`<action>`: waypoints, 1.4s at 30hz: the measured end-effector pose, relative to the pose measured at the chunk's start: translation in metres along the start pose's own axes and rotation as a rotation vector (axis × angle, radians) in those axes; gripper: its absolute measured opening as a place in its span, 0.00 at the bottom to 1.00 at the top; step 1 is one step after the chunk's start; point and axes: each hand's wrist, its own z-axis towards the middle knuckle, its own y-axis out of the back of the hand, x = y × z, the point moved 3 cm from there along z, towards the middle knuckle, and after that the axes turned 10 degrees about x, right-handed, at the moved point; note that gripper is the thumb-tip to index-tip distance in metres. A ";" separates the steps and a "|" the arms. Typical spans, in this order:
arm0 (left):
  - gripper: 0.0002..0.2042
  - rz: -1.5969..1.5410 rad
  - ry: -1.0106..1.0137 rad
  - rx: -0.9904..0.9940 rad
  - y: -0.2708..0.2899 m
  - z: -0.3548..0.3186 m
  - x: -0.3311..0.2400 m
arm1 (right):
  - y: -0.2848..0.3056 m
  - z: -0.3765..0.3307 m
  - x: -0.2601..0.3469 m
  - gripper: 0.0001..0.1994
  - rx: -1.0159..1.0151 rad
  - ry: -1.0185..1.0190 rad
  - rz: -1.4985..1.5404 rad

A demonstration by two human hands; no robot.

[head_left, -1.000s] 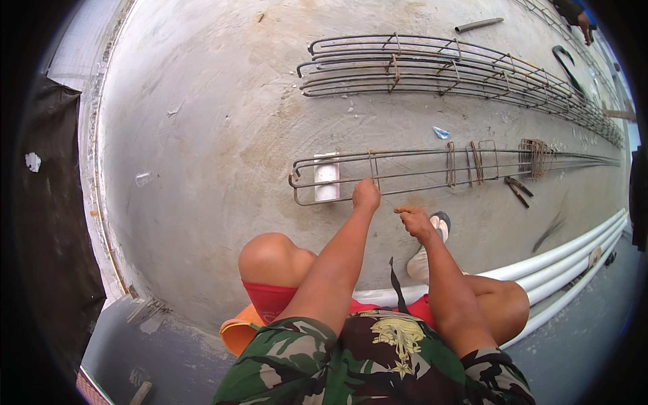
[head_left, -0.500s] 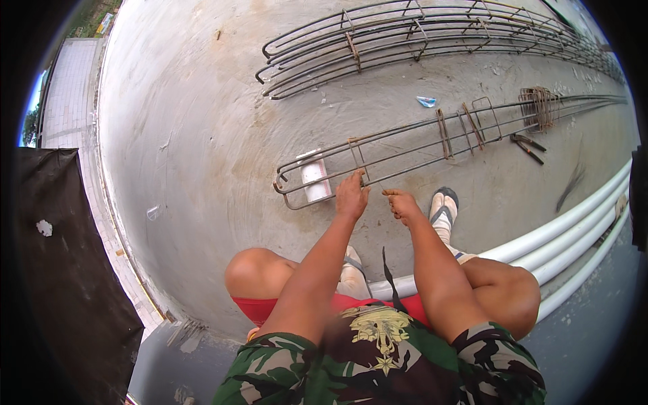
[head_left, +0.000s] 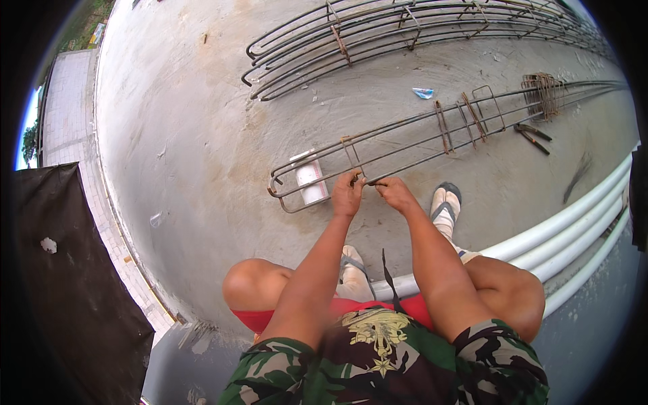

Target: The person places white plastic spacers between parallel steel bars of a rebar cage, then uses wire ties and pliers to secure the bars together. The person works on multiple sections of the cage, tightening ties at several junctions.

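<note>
A narrow rebar cage (head_left: 407,154) of long steel bars with hooked ends stretches from in front of me to the far right. Near its hooked end a rusty stirrup (head_left: 351,151) crosses the bars. My left hand (head_left: 347,194) is closed at that stirrup's near corner, fingers round the near bar. Just to its right, my right hand (head_left: 397,194) is closed in a pinch against the same bar; the thin wire in its fingertips is barely visible now. A white block-like piece (head_left: 312,181) props the cage's hooked end.
Farther along the cage hang loose stirrups (head_left: 443,127) and a rusty bundle of them (head_left: 541,96). Pincers (head_left: 533,138) lie beside it. Finished cages (head_left: 405,27) lie beyond. White pipes (head_left: 540,250) run at my right, near my foot. A dark sheet (head_left: 67,270) hangs at the left.
My right hand has moved left and slightly up to the near bar, close to my left hand. The left hand stays at the stirrup corner. The view has shifted slightly.
</note>
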 end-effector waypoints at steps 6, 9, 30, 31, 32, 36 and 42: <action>0.11 0.003 0.000 -0.070 -0.009 -0.001 -0.007 | 0.012 -0.019 0.031 0.13 -0.144 -0.064 -0.530; 0.11 0.220 -0.072 -0.063 -0.011 -0.005 -0.015 | 0.013 -0.026 0.022 0.13 -0.279 0.017 -0.574; 0.09 0.557 0.021 0.107 0.002 0.010 -0.045 | 0.019 -0.027 -0.002 0.12 -0.259 -0.111 -0.174; 0.08 0.569 -0.017 0.055 0.003 0.005 -0.049 | 0.020 -0.028 -0.006 0.12 -0.281 -0.087 -0.146; 0.08 0.583 -0.055 0.005 0.005 0.003 -0.052 | 0.020 -0.027 -0.010 0.12 -0.304 -0.063 -0.115; 0.08 0.436 -0.136 -0.097 0.009 0.001 -0.049 | 0.011 -0.013 -0.011 0.13 -0.371 0.046 0.002; 0.13 -0.186 0.074 -0.039 0.013 -0.003 -0.036 | -0.003 -0.009 -0.007 0.15 -0.163 -0.040 0.184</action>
